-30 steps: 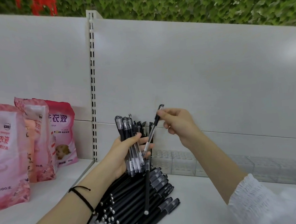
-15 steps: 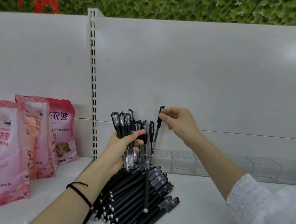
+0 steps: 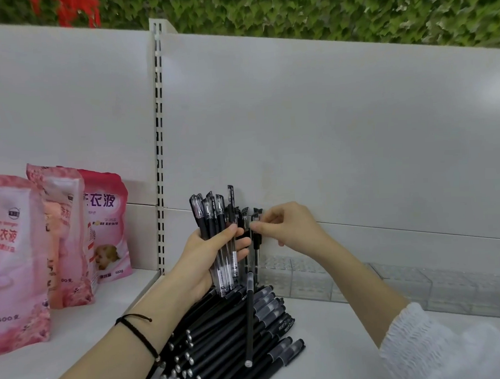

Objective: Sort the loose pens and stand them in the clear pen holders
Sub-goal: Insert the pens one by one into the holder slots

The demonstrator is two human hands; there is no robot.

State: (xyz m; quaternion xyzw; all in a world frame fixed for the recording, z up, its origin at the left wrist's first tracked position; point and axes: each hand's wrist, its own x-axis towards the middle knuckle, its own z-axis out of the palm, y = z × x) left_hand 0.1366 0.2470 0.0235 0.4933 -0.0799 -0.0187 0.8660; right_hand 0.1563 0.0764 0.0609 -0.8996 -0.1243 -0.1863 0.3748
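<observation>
My left hand [image 3: 208, 253] grips a bundle of clear-barrelled black-capped pens [image 3: 216, 228], held upright above the shelf. My right hand [image 3: 288, 228] pinches the cap end of a single clear pen [image 3: 256, 241] that stands upright, its lower end down in the leftmost clear pen holder [image 3: 279, 272] at the back of the shelf. Other pens stand there behind my left fingers. A heap of matte black pens [image 3: 236, 335] lies on the shelf below my left hand, with one black pen [image 3: 250, 319] lying across its top.
A row of clear pen holders [image 3: 421, 284] runs right along the white back panel. Pink detergent pouches [image 3: 57, 234] stand on the neighbouring shelf at left, beyond the slotted upright [image 3: 161, 153]. Green foliage shows above the panel.
My right hand has lowered the single pen from a tilted hold in the air down into the clear holder, now upright. My left hand kept its bundle and rose slightly.
</observation>
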